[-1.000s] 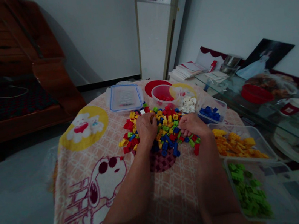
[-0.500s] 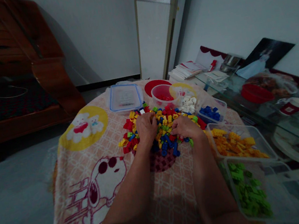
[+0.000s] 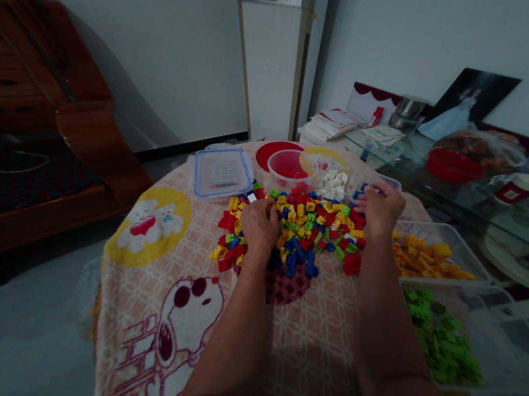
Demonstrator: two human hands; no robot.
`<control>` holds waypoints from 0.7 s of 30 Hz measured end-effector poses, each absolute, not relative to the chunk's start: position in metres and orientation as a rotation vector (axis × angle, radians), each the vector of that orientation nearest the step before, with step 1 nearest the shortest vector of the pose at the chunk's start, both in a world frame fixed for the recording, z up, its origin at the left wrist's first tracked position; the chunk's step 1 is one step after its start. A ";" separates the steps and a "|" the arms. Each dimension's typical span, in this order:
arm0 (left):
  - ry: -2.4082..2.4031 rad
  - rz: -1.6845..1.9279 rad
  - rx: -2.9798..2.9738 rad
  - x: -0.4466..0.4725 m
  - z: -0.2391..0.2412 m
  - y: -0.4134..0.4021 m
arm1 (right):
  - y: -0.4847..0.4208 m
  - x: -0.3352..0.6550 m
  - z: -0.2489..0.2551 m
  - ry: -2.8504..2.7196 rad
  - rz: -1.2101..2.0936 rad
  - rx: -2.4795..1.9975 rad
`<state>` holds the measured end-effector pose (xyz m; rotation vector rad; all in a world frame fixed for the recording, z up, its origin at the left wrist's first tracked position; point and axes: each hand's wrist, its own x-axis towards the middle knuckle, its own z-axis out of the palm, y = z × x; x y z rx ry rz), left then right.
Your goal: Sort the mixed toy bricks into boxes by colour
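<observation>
Fig. note: vs. 0.5 s ago, the right hand (image 3: 378, 207) has left the middle of the brick pile (image 3: 307, 228) and swung out to its rt. edge, where it now sits over the blue tub (image 3: 394, 182). The left hand (image 3: 259, 224) has not shifted.

The pile lies mid-table on the cartoon cloth (image 3: 171, 308), with red, yellow, blue and green bricks mixed together. The left hand rests palm-down on the pile's near-left part, fingers curled into the bricks. I cannot tell whether it pinches one. The right hand's fingers are bent down over the tub and hide most of it, so I cannot tell whether it holds anything either.

Progress, as I judge it: part done.
- Sorted by colour: yellow bricks (image 3: 424, 257) and green bricks (image 3: 441, 344) in clear tubs on the rt., white bricks (image 3: 335, 181) just behind the pile, and some red in the round bowl (image 3: 276, 172).
- Left: the pile, a big share and all colours.
- One red brick (image 3: 351, 263) lies at the pile's near edge.

A clear lid (image 3: 220, 171) lies behind the pile, to the left.
</observation>
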<state>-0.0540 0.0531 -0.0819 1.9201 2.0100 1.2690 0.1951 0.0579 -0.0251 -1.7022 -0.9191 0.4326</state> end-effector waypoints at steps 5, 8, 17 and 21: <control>2.013 1.266 1.918 -0.053 -0.081 0.053 | 0.056 0.199 -0.023 -0.840 0.418 -1.651; 2.005 1.249 1.924 -0.053 -0.079 0.052 | 0.054 0.191 -0.022 -0.994 0.547 -1.680; 2.002 1.250 1.924 -0.053 -0.078 0.051 | 0.035 0.162 -0.008 -1.789 1.109 -1.808; 2.009 1.260 1.903 -0.053 -0.079 0.051 | 0.036 0.157 -0.011 -1.945 1.054 -1.883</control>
